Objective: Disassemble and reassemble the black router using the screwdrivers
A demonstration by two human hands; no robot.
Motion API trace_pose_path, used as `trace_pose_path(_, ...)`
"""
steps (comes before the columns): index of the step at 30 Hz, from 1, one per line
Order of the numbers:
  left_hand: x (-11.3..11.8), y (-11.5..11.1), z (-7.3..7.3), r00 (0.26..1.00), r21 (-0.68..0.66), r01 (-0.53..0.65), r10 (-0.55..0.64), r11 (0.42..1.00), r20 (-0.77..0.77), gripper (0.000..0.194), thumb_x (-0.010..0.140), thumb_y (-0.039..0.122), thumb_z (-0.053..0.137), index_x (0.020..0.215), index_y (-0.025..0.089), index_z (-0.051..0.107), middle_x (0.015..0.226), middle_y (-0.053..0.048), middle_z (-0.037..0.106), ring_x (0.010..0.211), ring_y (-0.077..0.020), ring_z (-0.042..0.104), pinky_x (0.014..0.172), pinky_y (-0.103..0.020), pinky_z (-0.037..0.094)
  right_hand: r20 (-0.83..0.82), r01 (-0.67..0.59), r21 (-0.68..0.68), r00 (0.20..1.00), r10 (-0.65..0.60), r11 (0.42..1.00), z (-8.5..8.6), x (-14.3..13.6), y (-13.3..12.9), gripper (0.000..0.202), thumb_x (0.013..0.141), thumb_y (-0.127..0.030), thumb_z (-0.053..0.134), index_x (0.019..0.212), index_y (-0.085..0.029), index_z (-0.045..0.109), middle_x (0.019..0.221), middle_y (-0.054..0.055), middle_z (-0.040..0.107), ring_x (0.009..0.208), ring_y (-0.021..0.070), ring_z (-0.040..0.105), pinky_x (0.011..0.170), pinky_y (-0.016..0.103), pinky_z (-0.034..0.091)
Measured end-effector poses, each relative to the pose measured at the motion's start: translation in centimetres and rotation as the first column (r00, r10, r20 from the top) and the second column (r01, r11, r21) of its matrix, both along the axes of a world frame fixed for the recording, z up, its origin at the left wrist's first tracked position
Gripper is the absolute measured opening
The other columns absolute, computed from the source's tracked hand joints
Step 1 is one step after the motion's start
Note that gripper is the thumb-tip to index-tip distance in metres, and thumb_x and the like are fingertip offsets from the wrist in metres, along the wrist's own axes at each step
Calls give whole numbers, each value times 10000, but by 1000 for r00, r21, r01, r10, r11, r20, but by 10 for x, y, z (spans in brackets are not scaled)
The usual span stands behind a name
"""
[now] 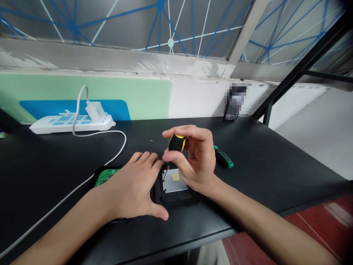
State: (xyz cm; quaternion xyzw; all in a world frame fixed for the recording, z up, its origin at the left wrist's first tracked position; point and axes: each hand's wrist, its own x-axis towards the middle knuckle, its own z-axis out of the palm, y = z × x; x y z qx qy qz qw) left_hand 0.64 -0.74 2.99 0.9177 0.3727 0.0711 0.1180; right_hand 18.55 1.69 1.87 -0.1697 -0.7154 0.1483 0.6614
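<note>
In the head view my right hand [197,158] grips a short screwdriver [177,142] by its black and yellow handle. Its thin metal shaft slants down to the left edge of a silver plate [169,187] with a small yellowish square on it. That plate lies in a black plastic housing [176,200]. My left hand [135,187] rests palm down at the housing's left side, fingers stretched forward and thumb spread near its front edge. Beneath my left hand and wrist, a green circuit board [106,176] in a black frame is partly covered.
A green and black tool handle [224,157] lies right of my right hand. At the back are a white power strip [71,123] with a charger [95,111], and a phone [233,105] against the wall. A white cable [74,191] crosses the black table's left side.
</note>
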Motion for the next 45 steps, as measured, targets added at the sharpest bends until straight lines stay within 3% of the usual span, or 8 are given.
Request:
trace_pose_path(6,2,0,3,999,-17,-16,15,1000,-37,913,655,779,767,1328,188,585,1274,-154,637,1192,-444,558,1009,-559,410,44,-4,-30,999,5,1000,0,-1,-5,323,974,-193,630,1268,-276,527,1182,71,720,989,181,734,709,330,643)
trace_pose_path(9,2,1,2,999,-14,4,-5,1000,-54,994,652,761,786,1420,192,513,1463,-194,541,1296,-457,506,1048,-568,388,64,-45,-92,997,52,995,0,-2,-8,288,1029,-202,511,1306,-275,494,1285,88,700,899,149,732,707,337,651)
trace_pose_path(13,1,1,1,996,-9,15,-15,1000,-85,1084,641,741,812,1493,195,424,1591,-223,411,1341,-455,481,1076,-576,370,56,-66,-107,996,72,992,-1,-2,-7,261,1043,-216,475,1296,-276,498,1296,92,678,981,162,724,750,349,658)
trace_pose_path(21,2,0,3,998,-45,-16,13,999,-58,857,611,714,845,1252,190,621,1199,-146,684,1115,-430,610,998,-567,440,46,24,36,999,-26,999,6,-2,-4,334,896,-285,755,1189,-297,597,1021,26,578,854,151,643,593,279,584)
trace_pose_path(28,2,0,4,998,-65,-18,14,998,-55,810,638,672,842,1256,196,626,1273,-157,657,1141,-430,597,994,-582,463,52,107,87,992,-112,990,15,-3,-11,303,858,-217,798,1127,-246,661,803,-16,596,700,124,527,552,269,502)
trace_pose_path(33,1,1,2,998,-77,-29,25,997,-60,1013,606,696,858,1405,167,530,1504,-203,512,1326,-466,489,1113,-615,367,37,18,-79,999,-15,997,11,-4,-16,235,946,-205,672,1177,-231,636,965,30,669,789,126,659,636,273,609)
trace_pose_path(38,1,2,4,998,-98,-16,10,995,-60,902,624,684,852,1332,194,581,1480,-181,536,1326,-468,486,1108,-638,361,-11,-189,-204,982,191,960,3,-4,-19,247,1048,-268,462,1289,-246,513,1143,76,708,911,146,750,775,339,676)
trace_pose_path(45,0,3,1,999,-108,-7,3,994,-33,986,649,711,825,1440,205,523,1508,-184,502,1347,-483,460,1105,-658,361,6,-194,-141,980,197,971,1,-6,-17,353,972,-291,644,1298,-264,513,1161,75,662,890,157,742,746,341,671)
